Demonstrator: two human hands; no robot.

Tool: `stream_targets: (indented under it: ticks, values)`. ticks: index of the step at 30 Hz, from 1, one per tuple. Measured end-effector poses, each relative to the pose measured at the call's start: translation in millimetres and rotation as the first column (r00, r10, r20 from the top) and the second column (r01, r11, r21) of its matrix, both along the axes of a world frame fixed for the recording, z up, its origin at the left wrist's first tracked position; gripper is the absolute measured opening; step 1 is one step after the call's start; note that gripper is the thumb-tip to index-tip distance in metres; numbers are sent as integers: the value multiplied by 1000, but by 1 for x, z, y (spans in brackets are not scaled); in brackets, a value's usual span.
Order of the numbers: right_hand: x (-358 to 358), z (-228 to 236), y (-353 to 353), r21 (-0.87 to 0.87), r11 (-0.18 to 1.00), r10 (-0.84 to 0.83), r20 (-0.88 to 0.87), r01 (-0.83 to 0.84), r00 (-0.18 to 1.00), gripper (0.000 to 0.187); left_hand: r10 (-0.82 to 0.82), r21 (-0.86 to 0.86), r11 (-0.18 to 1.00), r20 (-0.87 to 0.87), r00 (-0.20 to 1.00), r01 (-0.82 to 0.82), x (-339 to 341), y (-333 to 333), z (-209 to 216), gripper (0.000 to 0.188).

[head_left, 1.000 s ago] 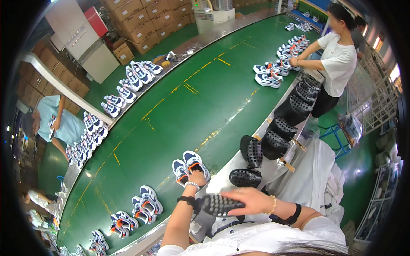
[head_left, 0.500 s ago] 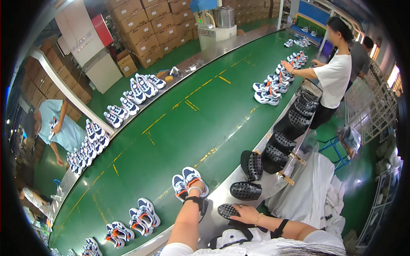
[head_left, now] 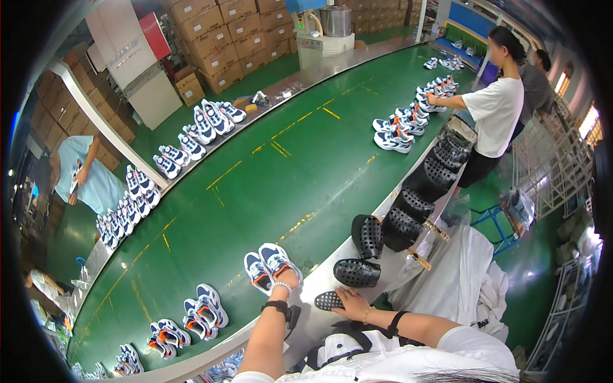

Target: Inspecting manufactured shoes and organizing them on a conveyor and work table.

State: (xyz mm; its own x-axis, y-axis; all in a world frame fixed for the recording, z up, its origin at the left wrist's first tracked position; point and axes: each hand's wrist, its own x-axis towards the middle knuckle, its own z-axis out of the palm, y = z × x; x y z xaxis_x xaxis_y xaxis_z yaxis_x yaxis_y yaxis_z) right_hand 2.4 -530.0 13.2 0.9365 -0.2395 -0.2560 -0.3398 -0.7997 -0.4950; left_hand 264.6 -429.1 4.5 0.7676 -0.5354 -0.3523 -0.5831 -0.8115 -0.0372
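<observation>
Green conveyor belt [head_left: 255,198] lies open beyond a navy-and-white sneaker pair [head_left: 276,256] near its near edge, where the left hand [head_left: 287,278] is at one shoe's opening, its fingers hidden and their grip impossible to tell. On the metal counter [head_left: 321,276] along that edge, the right hand [head_left: 353,304] has its fingers closed on a black perforated shell [head_left: 327,300]; print on the stacked cartons [head_left: 207,41] is too small to read.

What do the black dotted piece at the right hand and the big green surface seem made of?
The black piece at the right hand looks like fairly matte plastic or rubber: rounded and evenly dotted. The green surface may be glossy plastic or rubber sheeting, judging by its pale reflections.
</observation>
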Motion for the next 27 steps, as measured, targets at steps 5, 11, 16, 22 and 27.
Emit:
stream_targets:
  ticks: [5,11,16,22,27]
  values:
    - [-22,-6,-9,20,997,69,2,-69,998,79,-82,34,996,128,988,78,-8,8,20,73]
    - [-36,-28,-26,-67,994,96,66,-91,993,71,-264,47,964,50,963,261,-18,-27,52,72]
    - [0,0,-2,258,959,86,132,-118,987,63,-86,17,995,-387,918,101,13,23,-5,30]
    - [20,83,-1,483,868,-161,55,115,985,61,42,-820,391,-439,897,-419,-86,65,55,54]
    - [53,91,28,787,605,-176,-15,120,984,40,-352,-2,-57,-936,22,-998,-136,91,79,74]
